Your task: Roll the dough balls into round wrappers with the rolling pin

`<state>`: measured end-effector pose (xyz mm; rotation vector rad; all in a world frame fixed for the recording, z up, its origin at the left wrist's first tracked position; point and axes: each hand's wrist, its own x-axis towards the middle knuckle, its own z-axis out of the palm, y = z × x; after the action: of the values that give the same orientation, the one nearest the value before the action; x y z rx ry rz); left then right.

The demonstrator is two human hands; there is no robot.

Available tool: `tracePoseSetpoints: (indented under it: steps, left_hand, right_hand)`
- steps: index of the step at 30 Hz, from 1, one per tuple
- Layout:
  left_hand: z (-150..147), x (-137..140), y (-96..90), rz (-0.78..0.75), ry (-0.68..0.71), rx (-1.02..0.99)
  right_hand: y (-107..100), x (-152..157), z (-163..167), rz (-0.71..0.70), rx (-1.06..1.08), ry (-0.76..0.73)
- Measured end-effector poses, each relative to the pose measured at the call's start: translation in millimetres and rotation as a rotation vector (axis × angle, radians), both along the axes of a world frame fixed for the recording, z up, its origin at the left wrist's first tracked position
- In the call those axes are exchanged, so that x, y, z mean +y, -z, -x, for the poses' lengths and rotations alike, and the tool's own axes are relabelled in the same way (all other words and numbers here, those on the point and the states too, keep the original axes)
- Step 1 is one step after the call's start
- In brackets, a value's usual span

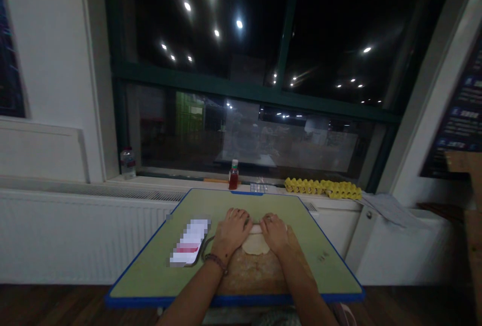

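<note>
A thin flat sheet of pale dough lies on a wooden cutting board, whose surface is dusted with flour. Across the far part of the dough runs a pale rolling pin, visible only between my hands. My left hand is curled over its left end, and my right hand covers the right end. The fingers of both hands bend down over the far side, so the pin's ends are hidden. A bracelet circles my left wrist.
A phone with a lit screen lies left of the board on the green, blue-edged table. Along the windowsill stand a red sauce bottle, yellow egg trays and a clear bottle. A white radiator is behind the table.
</note>
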<state>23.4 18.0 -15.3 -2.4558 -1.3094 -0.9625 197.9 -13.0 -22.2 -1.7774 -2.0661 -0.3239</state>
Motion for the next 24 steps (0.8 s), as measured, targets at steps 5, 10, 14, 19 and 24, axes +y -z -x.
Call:
tracePoseSetpoints:
  steps: [5,10,14,19,24]
  left_hand:
    - [13.6,-9.6,-6.2,-0.070,-0.097,-0.226]
    - [10.8,-15.1,-12.2,-0.056,-0.036,-0.239]
    - [10.8,-13.3,-10.3,0.026,-0.071,-0.209]
    - [11.8,-10.4,-2.8,0.214,-0.078,-0.081]
    - [9.1,-12.6,0.6,0.334,0.030,-0.065]
  right_hand:
    - [-7.6,-9.7,1.2,0.026,0.007,-0.106]
    - [-16.0,-15.9,5.8,0.072,-0.065,-0.022]
    - [-15.3,-12.0,3.1,0.050,0.012,0.133]
    - [-10.4,-5.5,-7.7,-0.023,0.189,0.256]
    - [-9.2,-5.6,-10.6,-0.019,0.212,0.246]
